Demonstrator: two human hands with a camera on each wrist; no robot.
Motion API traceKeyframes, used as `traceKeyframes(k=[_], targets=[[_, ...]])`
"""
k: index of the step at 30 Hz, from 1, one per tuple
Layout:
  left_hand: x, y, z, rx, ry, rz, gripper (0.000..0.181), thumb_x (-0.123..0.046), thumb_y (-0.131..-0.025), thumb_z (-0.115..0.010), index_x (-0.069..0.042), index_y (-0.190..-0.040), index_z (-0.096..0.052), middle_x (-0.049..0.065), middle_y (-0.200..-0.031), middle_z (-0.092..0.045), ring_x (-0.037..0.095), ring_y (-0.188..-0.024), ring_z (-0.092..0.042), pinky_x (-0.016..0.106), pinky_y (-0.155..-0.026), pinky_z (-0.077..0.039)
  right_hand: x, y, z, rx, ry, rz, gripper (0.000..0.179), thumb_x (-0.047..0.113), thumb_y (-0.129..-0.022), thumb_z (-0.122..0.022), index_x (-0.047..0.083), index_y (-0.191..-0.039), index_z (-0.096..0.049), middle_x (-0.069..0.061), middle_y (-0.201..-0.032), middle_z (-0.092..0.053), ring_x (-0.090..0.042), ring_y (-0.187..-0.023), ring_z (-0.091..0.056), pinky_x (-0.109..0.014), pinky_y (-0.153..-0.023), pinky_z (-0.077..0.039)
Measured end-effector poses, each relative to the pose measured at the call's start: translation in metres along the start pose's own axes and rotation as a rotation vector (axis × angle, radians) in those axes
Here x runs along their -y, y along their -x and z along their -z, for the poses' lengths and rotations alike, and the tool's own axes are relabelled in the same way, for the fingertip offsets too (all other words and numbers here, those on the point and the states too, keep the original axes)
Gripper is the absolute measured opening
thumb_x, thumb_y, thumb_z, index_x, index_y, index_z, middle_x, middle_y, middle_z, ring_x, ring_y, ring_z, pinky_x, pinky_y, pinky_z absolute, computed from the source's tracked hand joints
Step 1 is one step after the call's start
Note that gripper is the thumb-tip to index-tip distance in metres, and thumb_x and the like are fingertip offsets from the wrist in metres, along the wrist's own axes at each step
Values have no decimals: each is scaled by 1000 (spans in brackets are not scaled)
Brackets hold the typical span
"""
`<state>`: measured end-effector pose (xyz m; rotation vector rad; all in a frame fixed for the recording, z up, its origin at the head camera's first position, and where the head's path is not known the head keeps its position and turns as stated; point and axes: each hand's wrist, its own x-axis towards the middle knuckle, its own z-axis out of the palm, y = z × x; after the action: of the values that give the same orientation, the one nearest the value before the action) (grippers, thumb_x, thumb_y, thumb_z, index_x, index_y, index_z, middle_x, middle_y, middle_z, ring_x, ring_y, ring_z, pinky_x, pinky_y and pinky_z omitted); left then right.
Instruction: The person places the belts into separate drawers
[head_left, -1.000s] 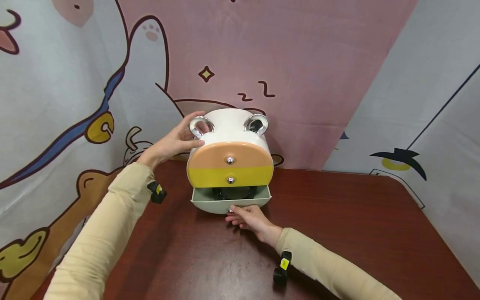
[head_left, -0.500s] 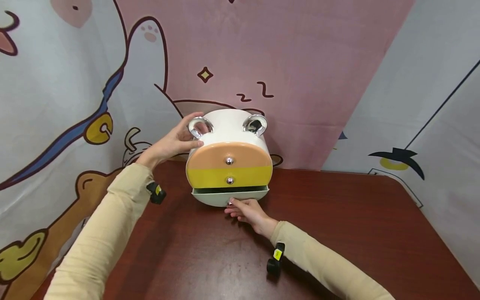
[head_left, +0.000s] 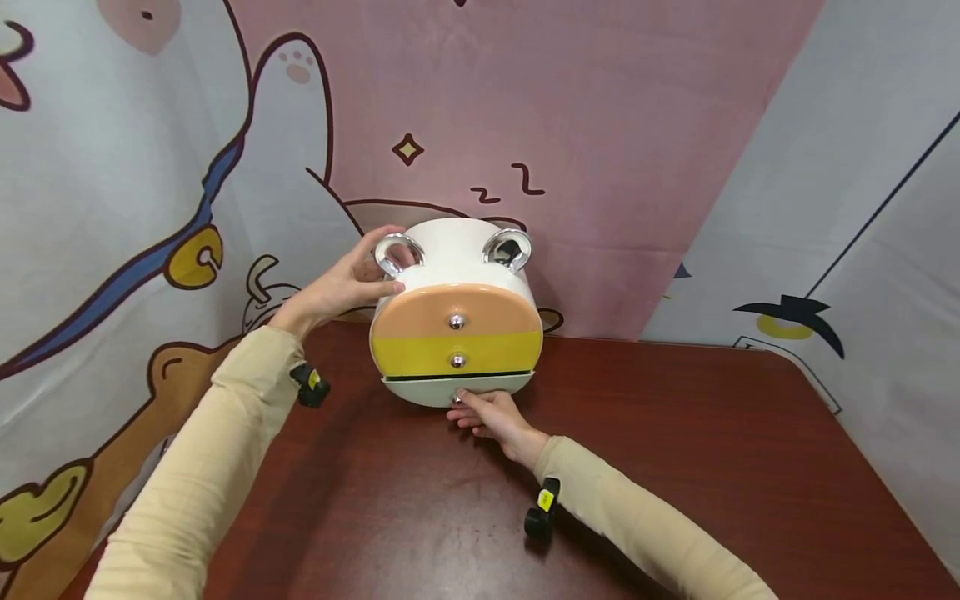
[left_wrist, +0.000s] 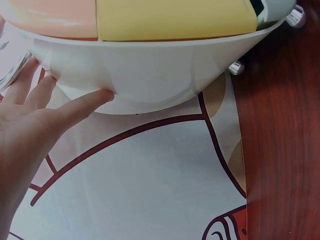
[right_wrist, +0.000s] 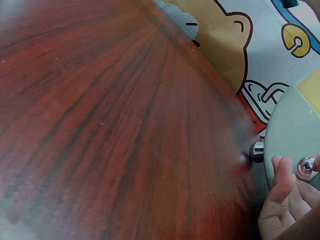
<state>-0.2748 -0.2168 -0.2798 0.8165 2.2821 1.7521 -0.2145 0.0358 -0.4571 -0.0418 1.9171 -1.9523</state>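
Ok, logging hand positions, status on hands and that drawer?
Left hand flat against white organizer side. Right hand at knob of pale green bottom drawer, grip unclear. Drawer nearly shut, thin dark gap. Nothing blocking it.

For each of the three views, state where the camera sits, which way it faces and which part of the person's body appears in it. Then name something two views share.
Head: worn on the head, looking forward and down at the drawer box on the table; both sleeved arms and hands show.
Left wrist: at the left hand, looking along straight fingers pressed on the box's white side.
Right wrist: low over the table, facing the pale green bottom drawer; only the right hand shows, at the drawer's knob.
Shared: head and right wrist both show that knob.
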Motion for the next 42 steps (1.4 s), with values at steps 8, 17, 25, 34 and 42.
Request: traceKeyframes(k=[8, 17, 25, 34, 42], targets=[[4, -2, 1, 50, 47, -82, 73, 7, -90, -62, -17, -147, -24, 16, -119, -50, 25, -104, -57, 33, -73, -53, 3, -3, 0, -12, 0, -17, 40, 31, -96, -60, -7, -108, -68, -8, -87, -73, -8, -70, -65, -19, -56, -44], [5, -5, 1, 58, 58, -116, 72, 12, -88, -60, -16, -146, -27, 19, -119, -50, 24, -105, -57, 31, -81, -51, 9, -4, 2, 4, 15, -20, 44, 32, -97, -60, -9, -113, -65, -16, -97, -71, -11, -75, -66, -20, -58, -45], [2, 0, 2, 9, -39, -38, 80, 2, -91, -64, -24, -153, -20, 18, -122, -51, 25, -113, -54, 34, -81, -50, 9, -9, 10, 91, 57, -59, 46, 34, -97, -58, -7, -118, -64, -13, -97, -72, -18, -84, -69, -21, -64, -49], [7, 13, 4, -58, -160, 29, 82, -15, -93, -67, -41, -152, -18, 18, -153, -26, 34, -139, -28, 56, -104, -32, 9, 5, 47, 146, 170, -47, 45, 30, -99, -56, -11, -117, -62, -15, -101, -71, -23, -91, -69, -33, -81, -52], [28, 32, 17, -86, -228, 65, 76, -17, -96, -62, -28, -155, -16, 17, -155, -24, 38, -140, -23, 58, -106, -25, 10, 17, 84, 107, 290, -17, 41, 25, -99, -56, -11, -118, -62, -19, -106, -68, -30, -99, -66, -39, -86, -51]])
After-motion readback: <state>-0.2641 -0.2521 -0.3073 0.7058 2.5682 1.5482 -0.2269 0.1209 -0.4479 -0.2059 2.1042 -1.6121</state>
